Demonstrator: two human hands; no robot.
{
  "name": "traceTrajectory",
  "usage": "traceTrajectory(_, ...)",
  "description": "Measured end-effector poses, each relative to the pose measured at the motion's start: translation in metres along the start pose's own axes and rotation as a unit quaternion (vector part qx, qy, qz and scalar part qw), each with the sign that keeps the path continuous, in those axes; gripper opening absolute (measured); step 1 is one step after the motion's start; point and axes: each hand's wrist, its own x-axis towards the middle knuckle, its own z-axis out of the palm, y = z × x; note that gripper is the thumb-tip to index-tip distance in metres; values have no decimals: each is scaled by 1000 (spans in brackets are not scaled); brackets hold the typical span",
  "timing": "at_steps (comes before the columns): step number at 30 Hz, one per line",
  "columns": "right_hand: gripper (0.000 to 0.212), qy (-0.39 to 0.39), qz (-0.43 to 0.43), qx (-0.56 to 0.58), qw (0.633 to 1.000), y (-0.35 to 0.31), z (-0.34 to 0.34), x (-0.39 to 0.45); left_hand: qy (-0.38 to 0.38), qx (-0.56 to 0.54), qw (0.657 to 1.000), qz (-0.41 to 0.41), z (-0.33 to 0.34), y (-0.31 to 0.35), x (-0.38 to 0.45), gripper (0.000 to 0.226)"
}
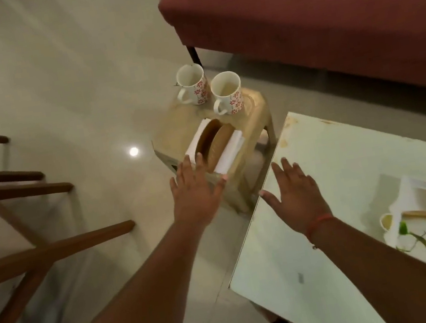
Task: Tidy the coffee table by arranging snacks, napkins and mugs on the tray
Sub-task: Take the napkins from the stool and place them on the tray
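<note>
Both hands are spread flat and hold nothing: the left hand (195,192) reaches over the near edge of a beige plastic stool (252,127), the right hand (294,194) hovers over the corner of the glossy white bench (326,160). On the stool stand two floral mugs (192,85) (226,93), and nearer, brown plates (214,143) lie on white napkins (229,154).
</note>
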Motion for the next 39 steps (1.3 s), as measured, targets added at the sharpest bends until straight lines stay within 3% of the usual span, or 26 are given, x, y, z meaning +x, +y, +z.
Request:
traceTrajectory(3, 75, -6, -10, 46, 999, -30, -5, 26, 0, -109, 993, -44, -5, -11, 27, 79)
traceTrajectory(6, 71, -19, 14, 138, 990, -60, -9, 54, -18, -251, 964, -84, -10, -13, 55, 72)
traceTrajectory(11, 55, -38, 89, 325, 941, -100, -23, 85, -68, -361, 920, -135, -25, 3, 86, 58)
traceTrajectory(16, 45, -51, 135, 388, 910, -121, -28, 107, -90, -389, 898, -186, -24, 6, 109, 59)
traceTrajectory(25, 63, -96, 170, 481, 855, -134, -19, 119, -129, -408, 884, -187, -13, -1, 121, 68)
traceTrajectory(32, 65, -38, 140, 565, 812, -117, -17, 78, -72, -459, 875, -136, -13, 22, 83, 57)
traceTrajectory(39, 40, 50, 168, 589, 789, -33, -30, -12, -107, -499, 851, -122, 32, 109, 2, 45)
